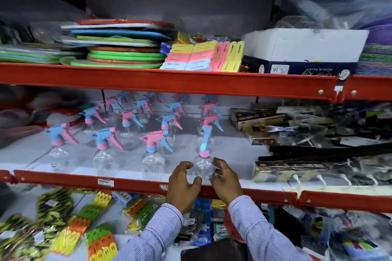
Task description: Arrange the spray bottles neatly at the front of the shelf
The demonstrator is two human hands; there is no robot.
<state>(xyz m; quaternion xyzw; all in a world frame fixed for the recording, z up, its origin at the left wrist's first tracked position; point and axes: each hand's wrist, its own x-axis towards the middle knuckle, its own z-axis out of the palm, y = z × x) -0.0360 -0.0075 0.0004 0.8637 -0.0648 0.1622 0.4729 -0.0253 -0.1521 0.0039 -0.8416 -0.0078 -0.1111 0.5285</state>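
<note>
The two sleeves of blue-and-white striped shirt cloth (250,229) come in from the bottom and end in the two hands at the front red metal rail (127,183) of the middle shelf. The left hand (182,184) has its fingers curled and half open beside the clear plastic spray bottle with the blue trigger head and pink collar (204,161). The right hand (224,180) is curled the same way on the other side. Both hands cup the round body of the bottle loosely; whether the fingertips really touch the plastic I cannot tell, so I do not call it a firm grip.

This bottle stands upright at the front of the white shelf board (233,154), just behind the rail, as the right end of a front row. To its left stand the clear bottle with pink trigger head (153,154), then the clear bottle with blue head and pink trigger (106,148), then another one like it (58,146). Behind them further rows of the same bottles (169,110) go to the back.

I judge the step is the final setting of this bottle. To do it well, hold the body low, because an empty bottle with a heavy head tips easily. Its nozzle seems to point differently from its neighbours, so turn it to match them, keep an equal gap, and line its base with the row along the rail
</note>
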